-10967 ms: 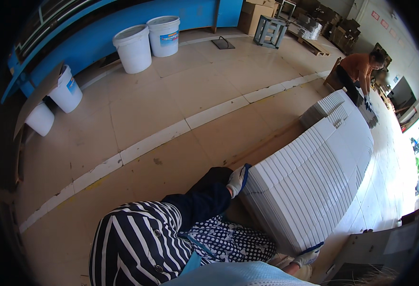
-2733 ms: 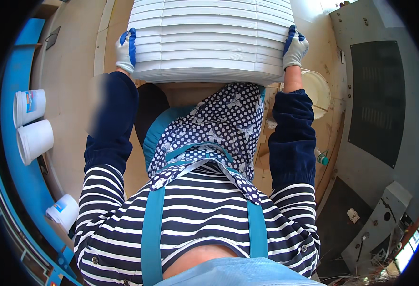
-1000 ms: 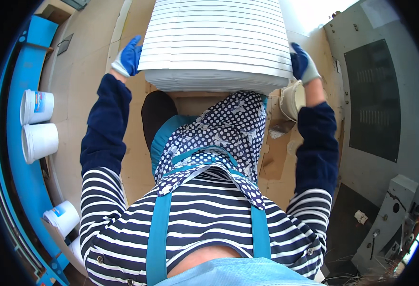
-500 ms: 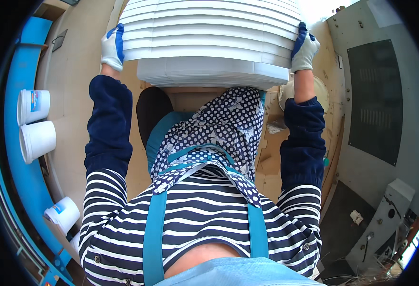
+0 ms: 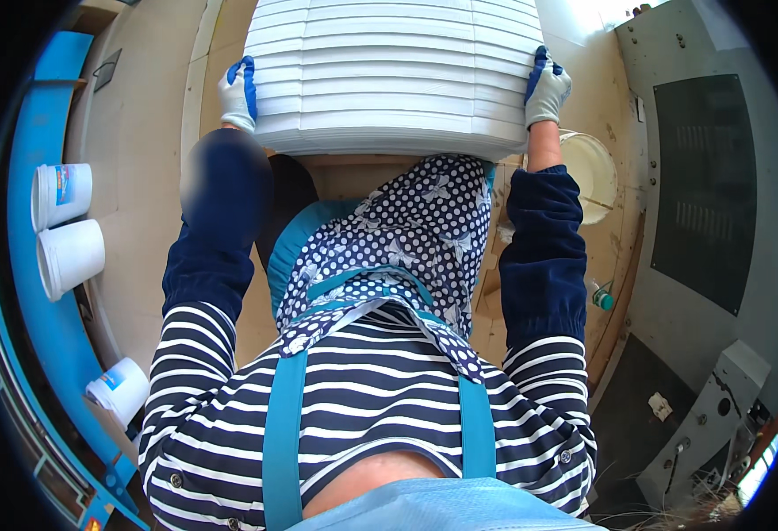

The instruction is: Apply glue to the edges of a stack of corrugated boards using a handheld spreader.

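A large stack of white paper sheets (image 5: 389, 84) lies in front of me, its layers stepped back one behind the other with two faint crease lines running across them. My left hand (image 5: 238, 93), in a white glove with blue-coated fingers, is closed at the left side of the stack. At the right side, my gloved right hand (image 5: 548, 87) is closed on the edge, fingers curled toward the far side. The fingertips of both hands are partly hidden. Below the stepped sheets, the near face of the stack shows as a thin pale band just beyond my apron.
An open whitish bucket (image 5: 590, 177) stands on the floor right of the stack. A grey machine cabinet (image 5: 645, 265) lines the right side. Several white tubs (image 5: 72, 259) sit along a blue beam (image 5: 39, 212) at left. A small green-capped bottle (image 5: 602, 298) lies near the cabinet.
The upper stepped sheets have come toward me and now cover most of the lower stack. Both hands have moved inward with them; the bucket at right shows more.
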`<state>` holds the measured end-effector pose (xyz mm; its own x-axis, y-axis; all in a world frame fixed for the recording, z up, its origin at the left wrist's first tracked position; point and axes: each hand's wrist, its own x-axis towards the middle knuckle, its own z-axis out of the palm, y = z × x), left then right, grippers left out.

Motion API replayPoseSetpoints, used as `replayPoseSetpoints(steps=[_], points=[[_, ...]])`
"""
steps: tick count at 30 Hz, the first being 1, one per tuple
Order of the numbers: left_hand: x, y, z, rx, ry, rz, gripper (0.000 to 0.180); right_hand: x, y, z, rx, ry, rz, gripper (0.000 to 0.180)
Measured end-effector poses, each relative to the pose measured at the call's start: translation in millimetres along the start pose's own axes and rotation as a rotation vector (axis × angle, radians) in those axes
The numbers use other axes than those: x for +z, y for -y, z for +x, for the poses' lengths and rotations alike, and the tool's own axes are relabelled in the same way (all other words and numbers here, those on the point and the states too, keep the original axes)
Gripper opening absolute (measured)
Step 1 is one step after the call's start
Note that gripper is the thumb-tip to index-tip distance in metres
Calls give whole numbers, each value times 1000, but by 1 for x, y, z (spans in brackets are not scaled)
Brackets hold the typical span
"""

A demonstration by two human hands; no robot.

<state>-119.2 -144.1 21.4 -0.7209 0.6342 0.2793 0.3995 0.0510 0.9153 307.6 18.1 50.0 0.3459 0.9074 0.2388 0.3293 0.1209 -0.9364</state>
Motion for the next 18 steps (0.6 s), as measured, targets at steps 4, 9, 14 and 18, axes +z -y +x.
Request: replayPoseSetpoints(steps=[4, 9, 14, 18], points=[[12, -2, -5, -105, 53, 97, 27, 8, -21, 3, 26, -23, -136, 39], [-9, 6, 28, 51, 348, 825, 33, -11, -35, 6, -136, 158, -252, 41], [-36, 2, 6, -243, 356, 523, 44, -53, -30, -29, -65, 199, -433, 50], [-16, 22, -15, -295, 527, 95, 55, -28, -29, -66, -90, 217, -753, 53]])
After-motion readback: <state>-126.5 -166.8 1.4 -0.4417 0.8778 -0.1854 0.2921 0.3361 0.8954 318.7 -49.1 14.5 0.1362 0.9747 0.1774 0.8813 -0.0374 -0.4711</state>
